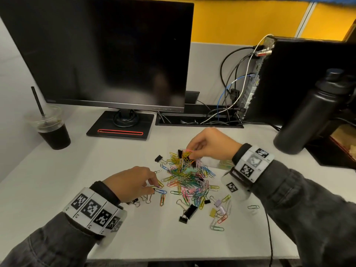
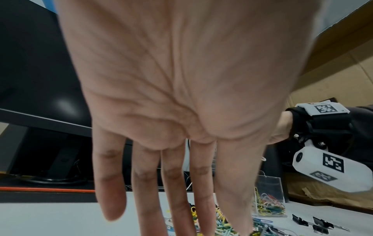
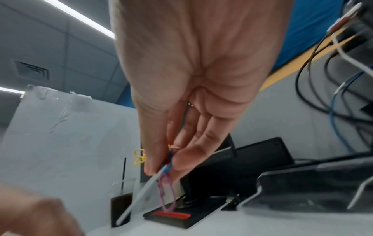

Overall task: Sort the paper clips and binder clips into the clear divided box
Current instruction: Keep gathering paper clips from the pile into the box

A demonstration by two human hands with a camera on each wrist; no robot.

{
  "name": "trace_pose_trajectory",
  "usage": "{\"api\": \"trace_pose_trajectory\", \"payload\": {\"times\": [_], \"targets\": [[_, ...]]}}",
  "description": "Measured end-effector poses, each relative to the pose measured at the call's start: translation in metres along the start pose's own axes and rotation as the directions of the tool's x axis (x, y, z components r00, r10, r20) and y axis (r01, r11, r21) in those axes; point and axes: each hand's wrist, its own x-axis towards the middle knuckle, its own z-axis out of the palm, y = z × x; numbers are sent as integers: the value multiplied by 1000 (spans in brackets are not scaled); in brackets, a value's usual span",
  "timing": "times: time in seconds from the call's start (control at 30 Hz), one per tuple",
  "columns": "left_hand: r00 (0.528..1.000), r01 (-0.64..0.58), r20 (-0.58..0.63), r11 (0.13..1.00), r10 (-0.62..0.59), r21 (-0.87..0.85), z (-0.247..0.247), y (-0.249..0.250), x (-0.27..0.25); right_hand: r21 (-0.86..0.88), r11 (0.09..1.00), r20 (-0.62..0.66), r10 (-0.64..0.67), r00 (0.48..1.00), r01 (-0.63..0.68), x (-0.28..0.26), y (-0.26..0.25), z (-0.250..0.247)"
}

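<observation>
A heap of coloured paper clips (image 1: 185, 176) lies mid-desk, with black binder clips (image 1: 190, 211) and pastel ones (image 1: 218, 203) scattered round it. My left hand (image 1: 155, 186) reaches into the heap's left edge, and thumb and forefinger meet on a paper clip there. In the left wrist view its fingers (image 2: 175, 191) point straight down, tips out of frame. My right hand (image 1: 189, 151) pinches a tangle of paper clips (image 3: 167, 178) lifted above the heap's far side. The clear box (image 2: 270, 199) holds paper clips. It sits mostly hidden under my right wrist (image 1: 221, 163).
A monitor (image 1: 107, 54) on a black base (image 1: 120, 126) stands behind the heap. An iced coffee cup (image 1: 52, 130) is at far left, and a black bottle (image 1: 312, 112) at right. A computer case with cables (image 1: 250, 83) stands behind. A thin cord (image 1: 269, 237) runs along the right front.
</observation>
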Motion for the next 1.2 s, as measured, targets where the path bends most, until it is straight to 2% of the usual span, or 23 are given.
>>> {"api": "trace_pose_trajectory", "payload": {"times": [0.17,0.33,0.43,0.57,0.67,0.73,0.8,0.83,0.9,0.97,1.2], "targets": [[1000,-7,-11,1000,7,-8,-2,2,0,-20,999,-185,28,982,-32,-22,19,-43],[1000,-11,-8,1000,11,-5,-1,4,0,-193,979,-402,-22,916,-61,-38,52,-53],[1000,-14,-5,1000,14,-11,-2,5,-1,-272,960,-395,-56,917,-59,-44,68,-46],[1000,-14,-8,1000,14,-18,-4,5,-2,-364,922,-351,-4,936,-132,-51,81,-41],[1000,-18,-15,1000,18,-14,-4,5,-1,-394,893,-371,61,926,-217,-54,77,-41],[1000,-24,-16,1000,23,-18,-3,5,0,-432,874,-385,44,922,-222,-57,66,-38],[999,-34,-16,999,34,-22,-1,4,0,-459,877,-339,-24,940,-144,-60,49,-30],[999,-39,-16,999,38,-24,-1,4,0,-449,889,-263,-38,964,-87,-61,40,-23],[999,-42,-17,999,42,-30,0,3,0,-399,917,-26,-19,999,7,-64,26,-7],[999,-43,-14,999,42,-29,-1,4,0,-376,926,140,17,990,37,-65,22,12],[999,-44,-9,999,43,-18,-2,6,0,-476,873,132,189,973,-105,-53,28,50]]}}
